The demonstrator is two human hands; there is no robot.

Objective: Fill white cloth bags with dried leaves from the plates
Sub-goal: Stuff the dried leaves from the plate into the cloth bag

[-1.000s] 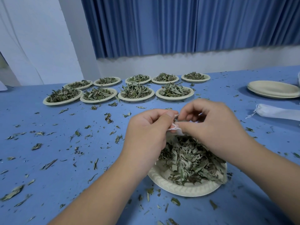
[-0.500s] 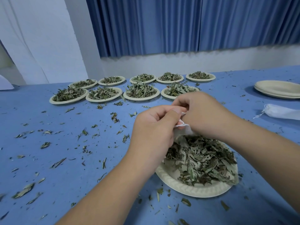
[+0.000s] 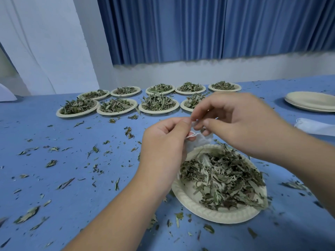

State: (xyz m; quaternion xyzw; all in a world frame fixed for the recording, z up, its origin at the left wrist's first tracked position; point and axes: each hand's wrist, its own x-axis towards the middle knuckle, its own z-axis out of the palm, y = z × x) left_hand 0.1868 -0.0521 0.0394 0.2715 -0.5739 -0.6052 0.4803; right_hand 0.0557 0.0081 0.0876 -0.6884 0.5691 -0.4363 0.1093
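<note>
Blue-topped table (image 3: 87, 211), littered all over with loose dried green leaf fragments (image 3: 27, 214). Far side: two close-packed rows of round off-white paper plates heaped with dried leaves (image 3: 117, 106), five behind, four in front, one partly hidden. Near side: embossed off-white paper plate (image 3: 190, 201) holding a loose leaf pile (image 3: 223, 176). Right: stack of empty off-white paper plates (image 3: 311, 101), with a white cloth bag (image 3: 315, 126) lying near it, cut off by the frame edge.

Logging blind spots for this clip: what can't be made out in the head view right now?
All in the head view:
1. White cloth bag: mostly behind the left hand and right hand; contents unseen.
2. The right hand is motion-blurred, so what its fingertips pinch is unclear.
3. Far leaf plate: half covered by the right hand.
4. Second bag and empty plate stack: cut by the right frame edge.
</note>
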